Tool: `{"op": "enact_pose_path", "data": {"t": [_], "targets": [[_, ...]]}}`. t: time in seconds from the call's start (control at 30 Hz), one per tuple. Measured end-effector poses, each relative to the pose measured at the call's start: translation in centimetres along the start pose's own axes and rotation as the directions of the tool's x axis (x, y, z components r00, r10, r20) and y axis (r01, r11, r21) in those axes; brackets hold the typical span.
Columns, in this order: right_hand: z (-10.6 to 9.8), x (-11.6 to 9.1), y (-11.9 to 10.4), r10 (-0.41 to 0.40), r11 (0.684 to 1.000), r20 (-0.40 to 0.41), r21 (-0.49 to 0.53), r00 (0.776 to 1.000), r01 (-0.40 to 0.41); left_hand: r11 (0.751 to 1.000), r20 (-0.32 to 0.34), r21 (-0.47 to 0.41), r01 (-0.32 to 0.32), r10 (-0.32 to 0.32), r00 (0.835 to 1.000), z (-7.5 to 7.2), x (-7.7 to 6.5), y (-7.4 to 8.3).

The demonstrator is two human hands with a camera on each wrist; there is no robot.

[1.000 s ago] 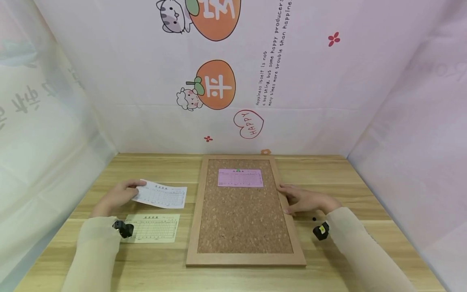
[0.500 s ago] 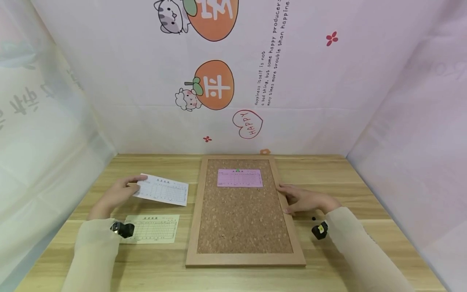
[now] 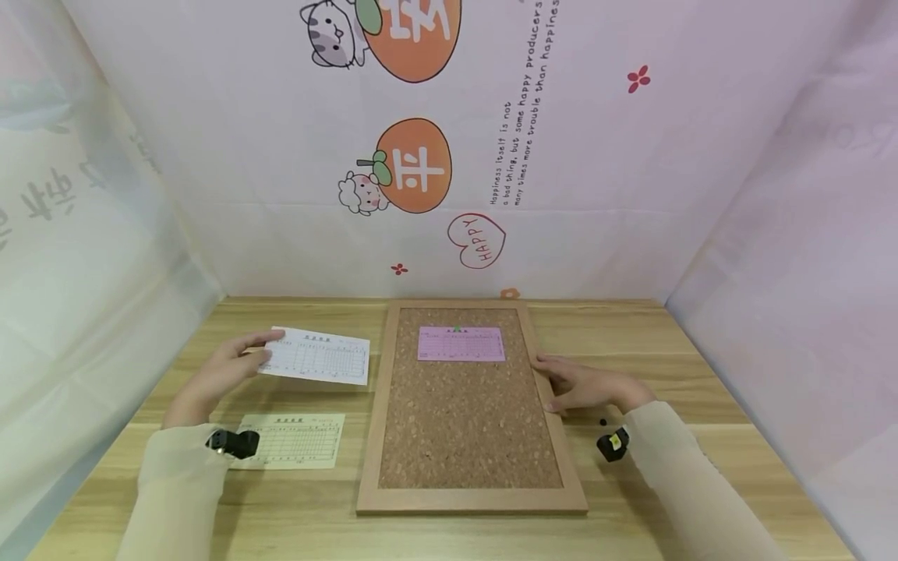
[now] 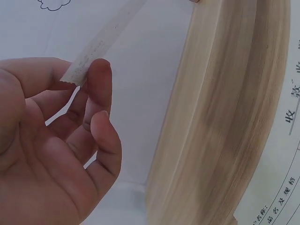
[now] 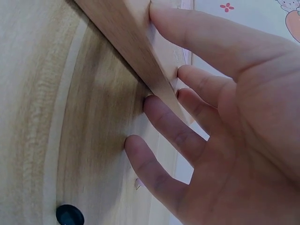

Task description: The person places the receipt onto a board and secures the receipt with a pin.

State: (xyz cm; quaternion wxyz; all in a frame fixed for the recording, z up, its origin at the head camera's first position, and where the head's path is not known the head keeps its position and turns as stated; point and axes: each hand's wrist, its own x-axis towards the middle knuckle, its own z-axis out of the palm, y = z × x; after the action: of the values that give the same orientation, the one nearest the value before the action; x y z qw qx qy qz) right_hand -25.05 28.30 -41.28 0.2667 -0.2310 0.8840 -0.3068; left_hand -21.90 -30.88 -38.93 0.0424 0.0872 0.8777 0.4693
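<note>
Between thumb and fingers, my left hand [image 3: 217, 375] pinches the left end of a white receipt slip [image 3: 319, 357], tilted above the table left of the corkboard. The left wrist view shows that slip [image 4: 89, 58] nearly edge-on. A wood-framed corkboard [image 3: 466, 428] lies in the middle, bearing a pink slip [image 3: 461, 347] under a green pushpin [image 3: 457, 329] near its far end. My right hand [image 3: 595, 388] rests against the board's right edge; in the right wrist view its spread fingers [image 5: 176, 131] reach the frame [image 5: 126, 40] and the tabletop.
A pale yellow slip [image 3: 298, 442] lies flat near my left sleeve, partly covered by the black wrist camera [image 3: 235, 442]. Right of the board sits a small round black object [image 5: 70, 214]. Printed cloth [image 3: 575, 234] walls the wooden table [image 3: 610, 327] at the back and sides.
My left hand has raised the white slip slightly, shifting it away from me and toward the board, and levelled it. The right hand has stayed on the board's edge.
</note>
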Motion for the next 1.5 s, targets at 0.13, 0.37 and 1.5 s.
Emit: {"op": "enact_pose_path", "data": {"t": [0.13, 0.37, 1.5], "targets": [[0.1, -0.1, -0.1, -0.021, 1.000, 0.001, -0.006, 1.000, 0.021, 0.999, 0.001, -0.033, 0.003, -0.003, 1.000, 0.1, -0.1, -0.1], [0.3, -0.3, 0.0, -0.021, 1.000, 0.002, 0.017, 1.000, 0.021, 0.983, 0.020, -0.182, -0.024, 0.028, 0.999, 0.9, 0.1, -0.1], [0.3, -0.1, 0.2, -0.026, 0.999, -0.020, 0.027, 0.999, 0.027, 0.906, 0.089, -0.422, 0.036, 0.002, 0.996, 8.3, 3.0, 1.0]]}}
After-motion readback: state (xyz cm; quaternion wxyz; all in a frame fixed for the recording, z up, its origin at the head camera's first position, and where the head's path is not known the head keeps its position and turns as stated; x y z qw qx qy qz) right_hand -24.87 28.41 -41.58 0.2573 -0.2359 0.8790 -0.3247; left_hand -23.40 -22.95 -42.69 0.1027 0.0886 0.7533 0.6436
